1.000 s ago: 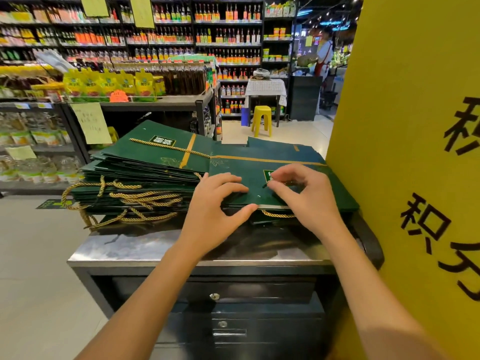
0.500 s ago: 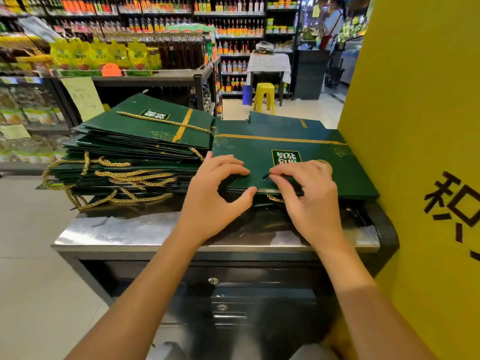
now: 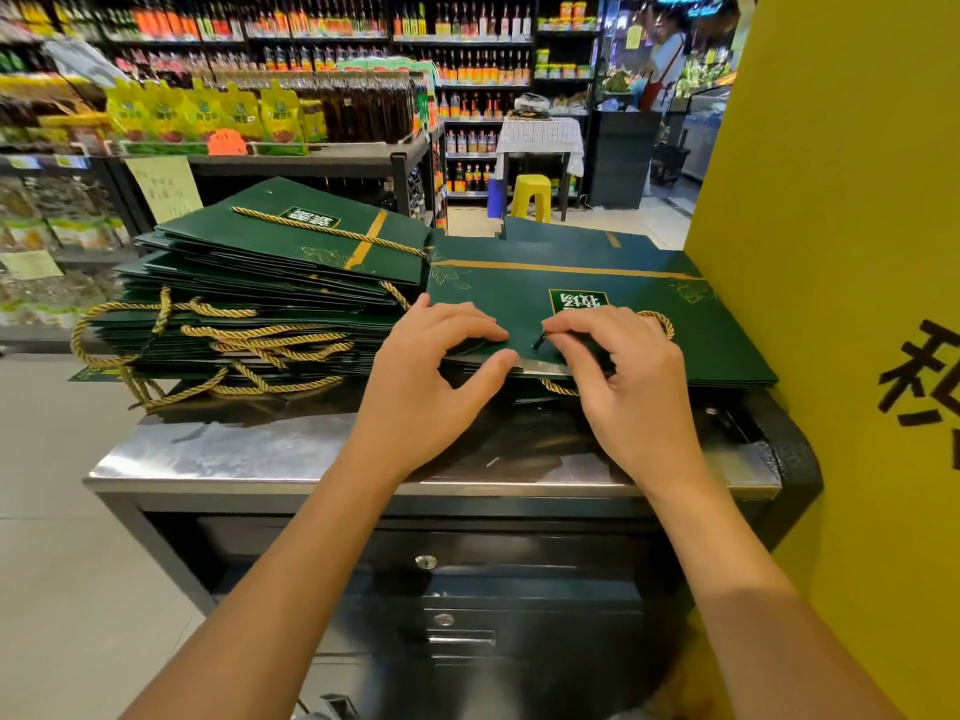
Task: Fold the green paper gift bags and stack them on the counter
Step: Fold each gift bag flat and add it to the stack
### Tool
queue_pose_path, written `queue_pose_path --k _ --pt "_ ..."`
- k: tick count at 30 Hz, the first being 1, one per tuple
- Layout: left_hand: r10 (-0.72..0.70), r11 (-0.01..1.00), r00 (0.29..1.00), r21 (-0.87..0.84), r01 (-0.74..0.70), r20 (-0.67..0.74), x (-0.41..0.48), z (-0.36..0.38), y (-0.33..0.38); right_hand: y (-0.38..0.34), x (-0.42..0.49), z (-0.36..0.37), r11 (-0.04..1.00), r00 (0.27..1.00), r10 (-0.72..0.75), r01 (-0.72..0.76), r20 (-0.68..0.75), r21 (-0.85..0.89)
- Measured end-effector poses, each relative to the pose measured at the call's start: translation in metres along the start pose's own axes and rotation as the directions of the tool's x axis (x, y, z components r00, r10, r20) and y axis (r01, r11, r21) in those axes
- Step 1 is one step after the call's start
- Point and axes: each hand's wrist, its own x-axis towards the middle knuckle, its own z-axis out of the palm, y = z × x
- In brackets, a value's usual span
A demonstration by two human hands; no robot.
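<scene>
Barely moved: both hands stay at the near edge of the flat dark-green paper gift bag on the steel surface's right side. Your left hand pinches its edge, your right hand nips the dark cord end. Tug crooked and that edge creases, or the tall bag stack alongside gets nudged.

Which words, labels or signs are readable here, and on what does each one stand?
"积" (likely; cut off by the frame edge): large black character on the yellow pillar.
Label on the top green bag: white characters, upside down, too blurred.
Label on the left stack: too blurred.
Paper notice on the shelf: handwriting illegible.
Yellow pouches, bottles: too small.
</scene>
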Motion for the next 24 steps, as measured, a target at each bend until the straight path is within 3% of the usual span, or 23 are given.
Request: queue_pose_path --k 12,18,24 --pt "0.024 0.999 0.999 0.031 -0.024 -0.024 -0.0009 -0.0002 0.0023 -0.0021 -0.0024 -0.0012 0.998 0.999 0.043 -0.043 0.005 0.043" --pt "0.038 0.999 0.999 0.037 -0.038 -0.011 -0.0009 -0.0009 0.0024 -0.0017 0.0006 -0.0047 0.966 0.982 0.19 -0.189 0.014 0.178" --pt "0.035 0.998 0.999 0.044 -0.035 -0.011 -0.0007 0.0003 0.0006 -0.0012 0.0023 -0.003 0.954 0.974 0.225 -0.226 0.028 0.199"
